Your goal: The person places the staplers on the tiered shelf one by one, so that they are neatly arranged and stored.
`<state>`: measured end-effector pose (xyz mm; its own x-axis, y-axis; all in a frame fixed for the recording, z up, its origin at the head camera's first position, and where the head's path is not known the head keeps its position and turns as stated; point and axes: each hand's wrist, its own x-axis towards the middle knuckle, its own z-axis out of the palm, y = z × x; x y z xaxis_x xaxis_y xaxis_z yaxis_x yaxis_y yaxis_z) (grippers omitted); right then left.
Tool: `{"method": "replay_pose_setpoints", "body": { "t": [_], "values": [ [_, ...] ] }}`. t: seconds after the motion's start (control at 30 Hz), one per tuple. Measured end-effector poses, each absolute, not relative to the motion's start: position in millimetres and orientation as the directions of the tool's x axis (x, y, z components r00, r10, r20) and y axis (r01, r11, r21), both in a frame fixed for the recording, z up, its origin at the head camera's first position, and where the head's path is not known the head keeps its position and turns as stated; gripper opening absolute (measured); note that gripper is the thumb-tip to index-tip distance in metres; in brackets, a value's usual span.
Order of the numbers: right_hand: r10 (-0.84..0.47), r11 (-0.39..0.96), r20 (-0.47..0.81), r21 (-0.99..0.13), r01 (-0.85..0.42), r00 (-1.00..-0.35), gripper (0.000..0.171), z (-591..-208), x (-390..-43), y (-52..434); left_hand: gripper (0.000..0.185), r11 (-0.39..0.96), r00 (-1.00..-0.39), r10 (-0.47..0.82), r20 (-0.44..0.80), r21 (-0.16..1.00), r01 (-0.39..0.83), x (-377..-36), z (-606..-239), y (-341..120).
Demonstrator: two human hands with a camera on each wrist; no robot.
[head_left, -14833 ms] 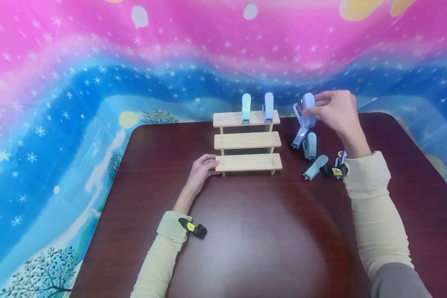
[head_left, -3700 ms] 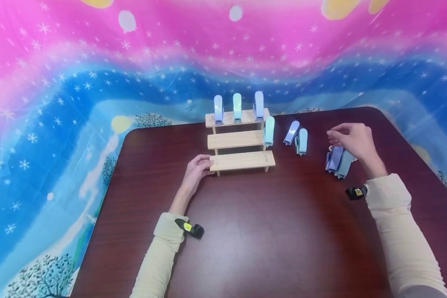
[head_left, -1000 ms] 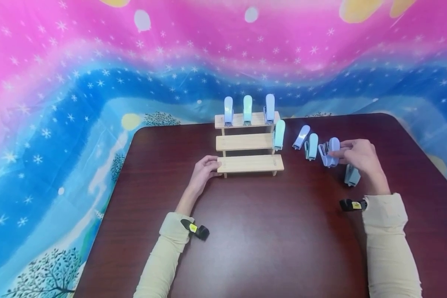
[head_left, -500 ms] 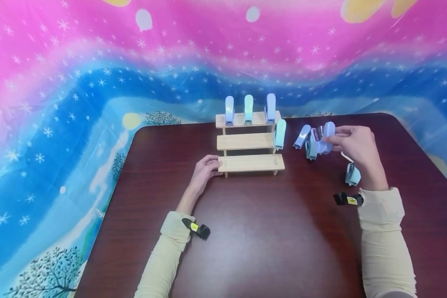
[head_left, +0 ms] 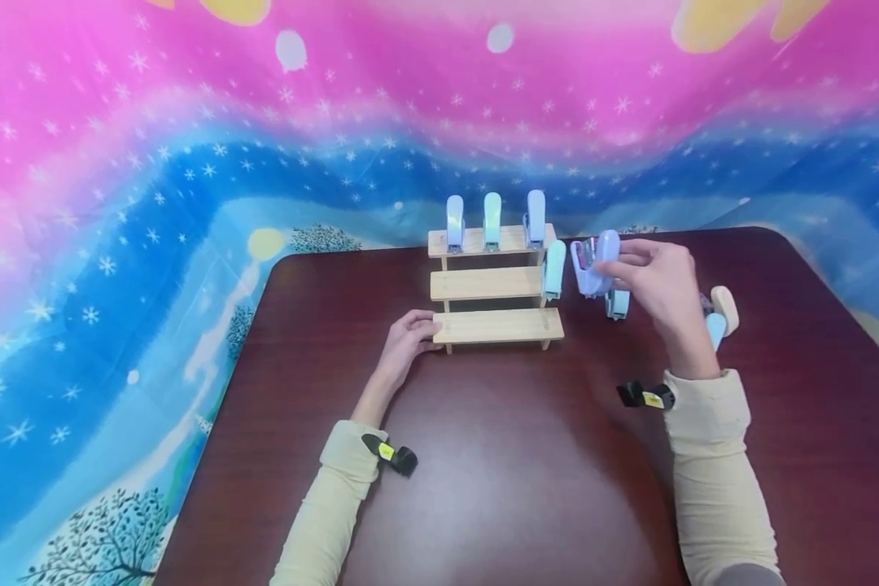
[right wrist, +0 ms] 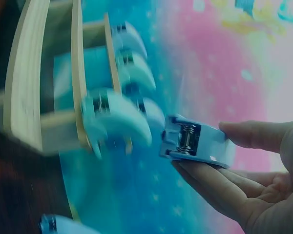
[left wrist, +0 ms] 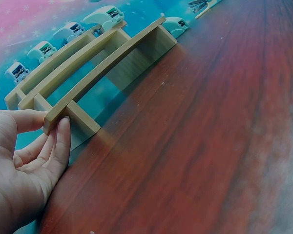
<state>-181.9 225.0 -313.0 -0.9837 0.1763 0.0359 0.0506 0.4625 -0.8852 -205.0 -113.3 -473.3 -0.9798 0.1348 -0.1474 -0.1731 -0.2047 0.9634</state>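
Note:
In the head view a three-tier wooden display stand (head_left: 494, 325) stands on the table. My left hand (head_left: 403, 350) pinches the left end of its lowest board, thumb on top and fingers beneath in the left wrist view. My right hand (head_left: 662, 293) holds a purple stapler (head_left: 604, 262) between thumb and fingers, raised to the right of the stand; its metal spring shows in the right wrist view. On the top board stand a blue-purple stapler (head_left: 455, 221), a mint stapler (head_left: 491, 220) and a purple one (head_left: 535, 218). Another mint stapler (head_left: 553, 268) stands at the middle board's right end.
Behind the held stapler, a mint stapler (head_left: 618, 303) sits on the dark wood table (head_left: 483, 456), partly hidden. Further right, a light blue stapler (head_left: 716, 327) with a cream part lies partly behind my right wrist. A patterned cloth (head_left: 381, 122) hangs behind the table.
The mint stapler reached the middle board before the last second. Since then my right hand has carried the purple stapler leftward and up towards the stand. My left hand keeps its hold.

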Motion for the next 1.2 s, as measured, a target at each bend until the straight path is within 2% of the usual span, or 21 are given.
{"method": "replay_pose_setpoints", "body": {
  "t": [0.2, 0.53, 0.83, 1.2],
  "values": [
    [0.106, 0.479, 0.077, -0.878, -0.017, -0.991, 0.049, -316.7, -186.6, 190.4, 0.03, -0.216, -0.98, 0.134, -0.147, 0.961, -0.173, -205.5, -473.2, -111.4],
    [0.017, 0.579, 0.116, -0.811, -0.085, -0.993, 0.042, -334.8, -200.9, 147.9, 0.029, -0.214, -0.983, 0.123, -0.139, 0.963, -0.163, -205.6, -473.3, -112.5],
    [0.014, 0.64, 0.192, -0.756, -0.139, -0.981, 0.032, -350.2, -212.2, 126.1, 0.03, -0.216, -0.981, 0.128, -0.143, 0.962, -0.169, -205.4, -480.1, -112.3],
    [0.004, 0.677, 0.272, -0.709, -0.198, -0.962, 0.029, -360.0, -216.2, 108.2, 0.029, -0.223, -0.984, 0.116, -0.133, 0.962, -0.156, -205.3, -477.2, -111.4]
  ]
}}
